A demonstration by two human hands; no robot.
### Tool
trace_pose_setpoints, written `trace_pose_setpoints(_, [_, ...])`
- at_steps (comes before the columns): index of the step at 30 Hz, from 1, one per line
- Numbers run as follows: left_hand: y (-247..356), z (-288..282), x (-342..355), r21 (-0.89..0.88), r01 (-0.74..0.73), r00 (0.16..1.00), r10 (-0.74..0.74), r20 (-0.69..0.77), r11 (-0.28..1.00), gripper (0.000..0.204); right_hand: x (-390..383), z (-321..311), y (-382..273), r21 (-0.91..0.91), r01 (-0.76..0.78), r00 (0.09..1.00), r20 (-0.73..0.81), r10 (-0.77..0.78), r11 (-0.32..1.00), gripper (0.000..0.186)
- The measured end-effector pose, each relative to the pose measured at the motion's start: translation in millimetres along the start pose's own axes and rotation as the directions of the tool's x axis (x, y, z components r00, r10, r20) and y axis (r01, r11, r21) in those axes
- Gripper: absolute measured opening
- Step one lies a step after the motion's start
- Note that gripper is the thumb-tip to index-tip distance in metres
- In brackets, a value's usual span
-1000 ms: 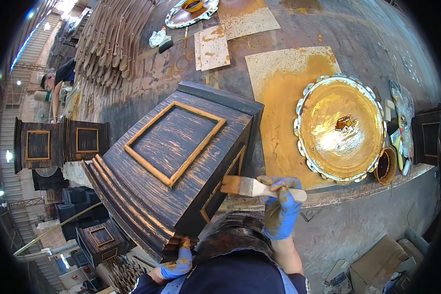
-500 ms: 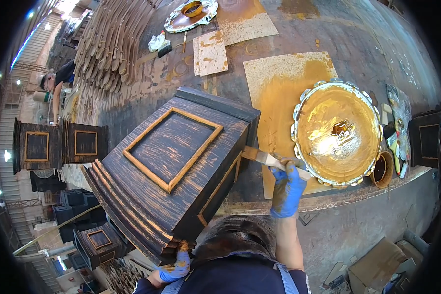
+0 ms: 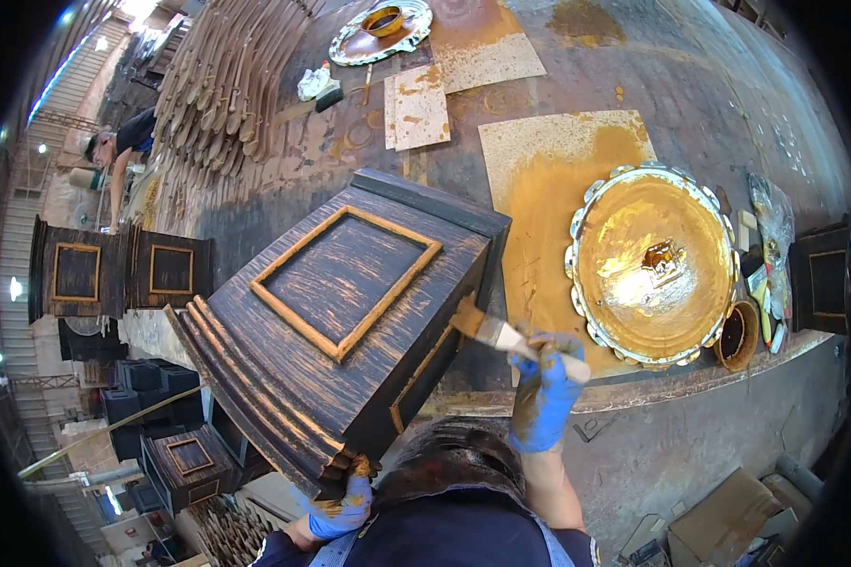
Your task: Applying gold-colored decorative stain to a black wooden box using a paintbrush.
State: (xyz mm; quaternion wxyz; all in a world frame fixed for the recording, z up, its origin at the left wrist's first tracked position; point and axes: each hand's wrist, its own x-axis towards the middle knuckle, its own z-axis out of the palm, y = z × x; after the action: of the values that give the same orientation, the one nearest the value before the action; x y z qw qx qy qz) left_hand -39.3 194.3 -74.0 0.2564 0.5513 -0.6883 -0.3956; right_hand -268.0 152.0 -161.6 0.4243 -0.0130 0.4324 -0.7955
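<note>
So the black wooden piece (image 3: 336, 326) is sitting at an angle on the near side of the desk (image 3: 695, 80), with its moulded end poking out past the edge. It's got rubbed-looking brown streaks all over and an orange-brown frame on the top face, plus another on the side facing right.

Left hand (image 3: 343, 507), blue glove with brown smears, has its fingers clamped on the lower corner of the moulding. Right hand (image 3: 545, 402), same kind of stained glove, has its fingers closed round the pale handle of a flat paintbrush (image 3: 509, 338). The brown bristles are right up at the side frame, can't really tell if they're touching.

Just right of the brush there's a big round tray (image 3: 648, 172) with a scalloped whitish rim and shiny amber liquid inside, partly over a stained board (image 3: 539, 151). A bowl (image 3: 750, 348) of dark liquid is right beside the tray. Far left, a co-worker (image 3: 128, 142) is leaning over near two similar black pieces.
</note>
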Motion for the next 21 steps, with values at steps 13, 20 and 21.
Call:
trace_pose_setpoints(13, [12.5,18.7,19.9,0.165,0.005,0.948,0.048,-0.316,0.986,0.028,-51.0,8.1,-21.2,-0.074,-0.079,0.997,-0.02,0.078,0.994,0.022])
trace_pose_setpoints(20, [32.9,11.7,45.6,0.302,-0.239,0.927,0.309,-0.211,0.923,0.031,-66.8,2.2,-40.5,-0.163,0.003,0.994,0.112,0.015,0.987,0.024])
trace_pose_setpoints(21, [39.7,7.2,49.3,0.244,-0.21,0.962,0.245,-0.122,0.947,0.042,-61.4,-0.3,-44.8,-0.128,0.011,0.999,0.052,-0.004,0.992,0.021])
